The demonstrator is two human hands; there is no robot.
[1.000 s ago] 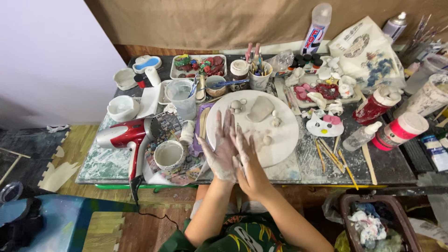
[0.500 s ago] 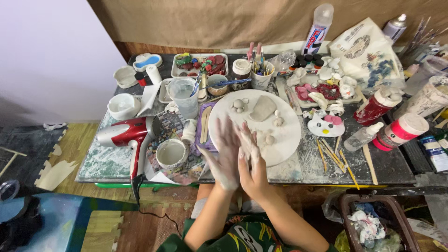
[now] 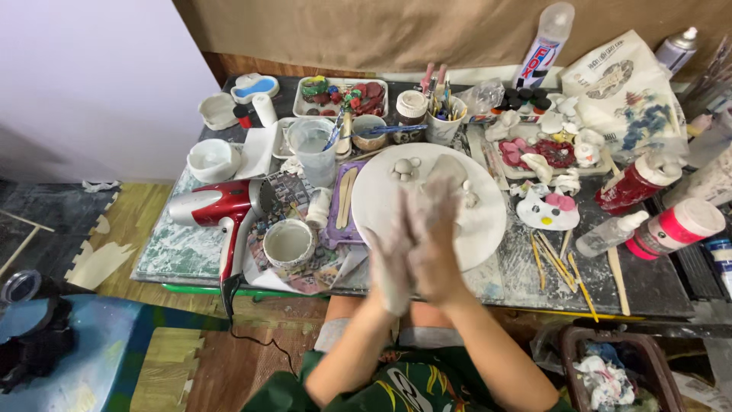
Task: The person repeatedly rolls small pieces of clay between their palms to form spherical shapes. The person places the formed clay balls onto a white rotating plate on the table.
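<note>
a red hair dryer [image 3: 217,210] lies by the table's left edge, a clay-smeared cup [image 3: 288,242] just right of it near the front edge. the left hand [image 3: 394,259] and right hand [image 3: 436,240] press palm to palm, fingers straight and together, holding nothing i can see, over the near rim of the round white board [image 3: 476,221]. small clay pieces [image 3: 406,168] sit at its far side. red-capped bottles [image 3: 671,227] crowd the right.

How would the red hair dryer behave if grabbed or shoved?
The hair dryer lies on its side at the table edge, handle pointing off the front, so a shove could tip it over. Its cord hangs down to the floor and would likely drag or snag. The shell looks glossy and rigid: stiff, maybe slippery for the clay-coated left hand.
</note>
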